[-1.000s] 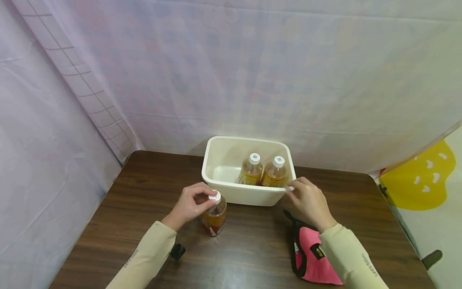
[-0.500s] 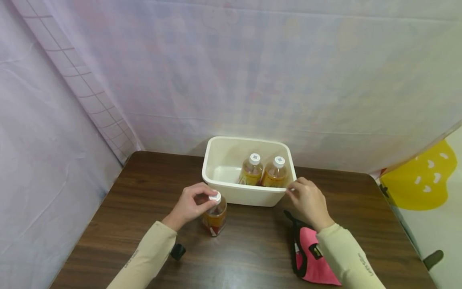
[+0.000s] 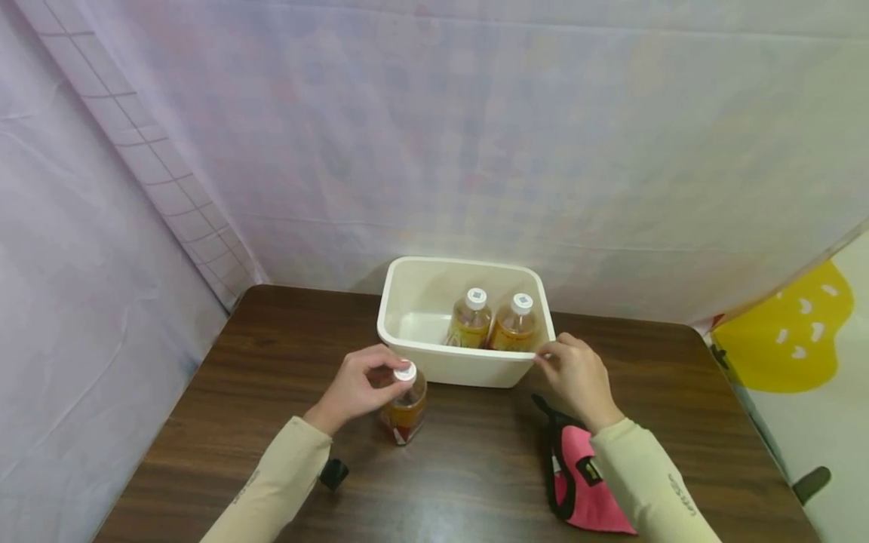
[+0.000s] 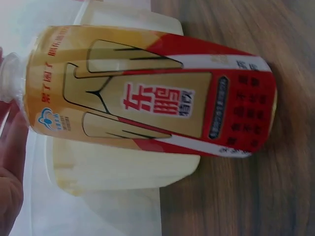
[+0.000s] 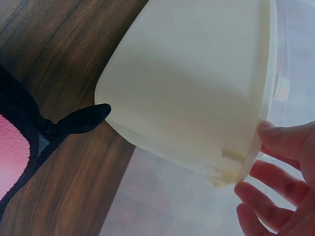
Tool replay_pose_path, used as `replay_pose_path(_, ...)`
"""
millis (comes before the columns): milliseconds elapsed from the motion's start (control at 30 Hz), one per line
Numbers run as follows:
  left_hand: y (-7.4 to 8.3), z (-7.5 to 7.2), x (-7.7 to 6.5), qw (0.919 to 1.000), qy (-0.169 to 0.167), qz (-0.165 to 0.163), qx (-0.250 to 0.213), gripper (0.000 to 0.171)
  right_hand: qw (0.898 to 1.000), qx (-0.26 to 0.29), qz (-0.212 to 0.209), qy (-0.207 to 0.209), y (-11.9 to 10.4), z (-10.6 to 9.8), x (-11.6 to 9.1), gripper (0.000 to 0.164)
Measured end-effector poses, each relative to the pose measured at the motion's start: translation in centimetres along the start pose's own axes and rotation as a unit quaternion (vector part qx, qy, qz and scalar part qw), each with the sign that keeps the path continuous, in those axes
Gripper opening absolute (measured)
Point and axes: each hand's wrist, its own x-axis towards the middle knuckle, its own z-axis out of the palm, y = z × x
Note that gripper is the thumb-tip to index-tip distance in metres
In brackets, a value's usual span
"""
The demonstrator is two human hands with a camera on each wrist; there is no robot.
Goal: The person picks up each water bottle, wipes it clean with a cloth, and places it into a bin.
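Observation:
My left hand pinches the white cap of a drink bottle between thumb and fingers. That bottle stands upright, just in front of a cream plastic bin. The left wrist view shows its gold and red label with red characters. At the bin's front right corner, my right hand grips the rim, thumb on the outer side in the right wrist view. Inside the bin, toward its right end, two similar bottles stand side by side: the left one and the right one, both with white caps.
A pink cloth item with black trim lies under my right forearm. Beside my left sleeve is a small black object. The bin stands near the back edge of the brown wooden table, before a pale curtain.
My right wrist and sleeve have shifted slightly to the left, the fingers staying at the bin's corner. The left hand and its bottle have stayed in place.

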Motion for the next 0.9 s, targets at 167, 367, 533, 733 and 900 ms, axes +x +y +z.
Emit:
replay_pose_path(167,0.8,0.1,0.4,0.9992,0.0,0.016,0.035,0.019,1.0,-0.003,0.009,-0.014,0.0,0.0,0.0,0.011)
replay_pose_path(367,1.1,0.1,0.8,0.9969,-0.006,0.046,0.062,0.019,1.0,-0.004,0.016,-0.023,0.1,-0.2,0.1,0.01)
replay_pose_path(533,0.2,-0.2,1.4,0.9955,-0.004,0.073,0.061,0.022,1.0,-0.003,0.016,-0.027,0.1,-0.2,0.1,0.01)
replay_pose_path(733,0.9,-1.5,3.2,0.9922,0.011,0.112,0.055,0.023,0.999,-0.003,0.015,-0.03,0.1,-0.2,0.1,0.01)
replay_pose_path(900,2.9,-2.8,5.2,0.9903,0.017,0.124,0.06,0.017,0.999,-0.006,0.021,-0.038,0.1,-0.3,0.2,0.009)
